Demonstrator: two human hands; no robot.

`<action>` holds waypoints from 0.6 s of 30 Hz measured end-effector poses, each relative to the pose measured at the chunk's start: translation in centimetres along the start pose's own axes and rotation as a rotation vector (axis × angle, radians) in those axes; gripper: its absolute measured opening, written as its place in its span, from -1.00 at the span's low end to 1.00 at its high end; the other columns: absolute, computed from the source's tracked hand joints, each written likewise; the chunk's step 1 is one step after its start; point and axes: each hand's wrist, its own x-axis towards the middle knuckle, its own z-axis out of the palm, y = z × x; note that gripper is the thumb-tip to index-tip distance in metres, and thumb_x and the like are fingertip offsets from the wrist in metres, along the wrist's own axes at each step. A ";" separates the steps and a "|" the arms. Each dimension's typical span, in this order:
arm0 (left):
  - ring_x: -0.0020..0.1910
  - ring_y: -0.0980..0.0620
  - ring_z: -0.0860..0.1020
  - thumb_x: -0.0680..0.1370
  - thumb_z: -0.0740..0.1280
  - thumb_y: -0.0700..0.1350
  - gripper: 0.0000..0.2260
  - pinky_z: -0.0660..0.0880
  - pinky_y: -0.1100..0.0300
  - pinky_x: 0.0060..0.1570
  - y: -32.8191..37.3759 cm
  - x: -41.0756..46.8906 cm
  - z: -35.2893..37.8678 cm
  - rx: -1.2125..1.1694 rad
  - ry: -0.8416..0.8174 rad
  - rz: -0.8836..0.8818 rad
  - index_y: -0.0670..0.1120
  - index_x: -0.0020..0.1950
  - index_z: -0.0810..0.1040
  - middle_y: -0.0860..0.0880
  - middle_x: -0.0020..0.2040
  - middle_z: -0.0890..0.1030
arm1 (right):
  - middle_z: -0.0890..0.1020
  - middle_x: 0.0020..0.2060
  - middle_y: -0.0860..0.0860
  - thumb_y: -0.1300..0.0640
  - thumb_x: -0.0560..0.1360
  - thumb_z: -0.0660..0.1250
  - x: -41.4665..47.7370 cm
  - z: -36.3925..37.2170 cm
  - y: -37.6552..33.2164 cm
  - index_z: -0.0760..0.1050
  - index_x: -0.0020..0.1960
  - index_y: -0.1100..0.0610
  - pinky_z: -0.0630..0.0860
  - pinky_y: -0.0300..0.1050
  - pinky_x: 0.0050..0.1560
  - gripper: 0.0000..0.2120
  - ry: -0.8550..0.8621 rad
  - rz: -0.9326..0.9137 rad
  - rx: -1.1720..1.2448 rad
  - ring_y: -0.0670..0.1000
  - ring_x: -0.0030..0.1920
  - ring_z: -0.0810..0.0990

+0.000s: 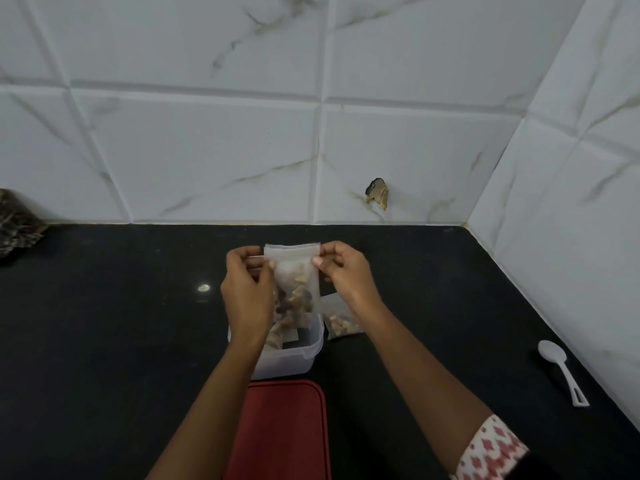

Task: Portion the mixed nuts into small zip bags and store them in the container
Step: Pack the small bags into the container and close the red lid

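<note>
Left hand [247, 289]: fingers curled, thumb and forefinger pinching the upper left corner of a small zip bag [294, 268] at the seal strip

Right hand [346, 275]: likewise curled, pinching the upper right corner of the same bag

The bag hangs upright between the two hands, clear of the counter, seal strip uppermost. Cannot tell whether the seal is pressed closed. Mixed nuts [294, 301], brown and dark pieces, sit in the lower half of the bag; the upper half shows only frosted plastic

Directly below the held bag is a translucent white container [294, 365], lid off, standing on the black counter [104, 341]. Bagged nuts [277, 336] lie inside it. The count is not readable, since the left wrist covers part of the opening

A second filled bag [341, 320] lies flat on the counter just right of the container, partly under the right wrist

A red lid [280, 427] lies flat just in front of the container on the person's side, between the forearms

A white plastic spoon [562, 370] lies well off to the right, near the side wall, bowl pointing away from the person

A patterned sleeve [491, 448], white with red marks, is on the right arm

Marble-look wall tiles [207, 150] run behind and to the right; one tile has a chipped hole [377, 195] low down

A dark mottled object [15, 223] sits at the left edge, partly cut off and not identifiable
</note>
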 end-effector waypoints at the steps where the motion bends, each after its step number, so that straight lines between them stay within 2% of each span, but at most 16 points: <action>1: -0.18 0.17 0.52 0.53 0.30 -0.23 -0.83 0.44 0.38 -0.23 -0.4 0.1 -0.1 0.035 -0.020 -0.017 -0.11 0.11 0.46 0.08 -0.14 0.53 | 0.62 -0.16 0.05 0.25 0.48 0.32 0.0 0.1 0.2 0.55 0.00 0.18 0.50 -0.24 -0.08 -0.90 -0.003 0.000 -0.044 -0.09 -0.18 0.57; 3: -0.13 0.09 0.53 0.54 0.28 -0.23 -0.84 0.45 0.31 -0.16 -1.4 0.2 -0.3 0.120 -0.073 -0.054 -0.14 0.12 0.50 0.02 -0.09 0.55 | 0.63 -0.10 0.06 0.21 0.48 0.34 0.0 0.4 0.8 0.56 0.01 0.17 0.49 -0.21 0.01 -0.88 -0.023 0.009 -0.152 -0.07 -0.10 0.56; 5: -0.10 0.03 0.54 0.55 0.26 -0.23 -0.85 0.50 0.17 -0.09 -2.4 0.1 -0.3 0.208 -0.115 -0.084 -0.15 0.10 0.52 -0.04 -0.06 0.58 | 0.59 0.00 0.05 0.15 0.48 0.34 0.0 0.5 1.6 0.58 0.01 0.14 0.47 -0.06 0.15 -0.86 -0.037 -0.008 -0.331 0.02 0.06 0.52; 8: -0.08 -0.07 0.55 0.56 0.23 -0.21 -0.87 0.52 0.04 -0.09 -3.3 0.0 0.0 0.320 -0.147 -0.117 -0.13 0.08 0.51 -0.09 -0.05 0.59 | 0.45 0.16 0.01 0.07 0.51 0.30 -0.1 0.6 1.8 0.56 0.08 0.10 0.24 -0.04 0.28 -0.81 -0.109 -0.021 -0.644 0.04 0.24 0.31; 11: -0.17 -0.06 0.50 0.59 0.17 -0.15 -0.89 0.40 0.12 -0.23 -3.6 0.1 0.2 0.411 -0.201 -0.149 -0.14 0.06 0.44 -0.08 -0.13 0.54 | 0.37 0.24 -0.01 0.05 0.52 0.27 -0.3 0.7 1.5 0.54 0.13 0.06 0.15 -0.03 0.26 -0.79 -0.105 -0.094 -0.813 0.05 0.29 0.21; 14: -0.29 0.05 0.45 0.59 0.17 -0.15 -0.92 0.32 0.20 -0.37 -4.0 0.4 0.2 0.458 -0.287 -0.159 -0.15 0.04 0.38 -0.03 -0.24 0.48 | 0.31 0.30 -0.01 0.06 0.54 0.22 -0.5 1.1 1.0 0.50 0.19 0.03 0.13 0.01 0.28 -0.75 -0.107 -0.180 -0.957 0.06 0.31 0.17; 18: -0.14 -0.06 0.57 0.51 0.30 -0.18 -0.70 0.51 0.11 -0.20 -5.0 0.9 0.7 0.388 -0.428 -0.229 -0.23 0.20 0.36 -0.14 -0.08 0.58 | 0.34 0.30 0.01 0.00 0.53 0.23 -0.3 1.6 0.9 0.52 0.18 0.04 0.12 0.09 0.29 -0.73 -0.144 -0.212 -1.086 0.09 0.32 0.18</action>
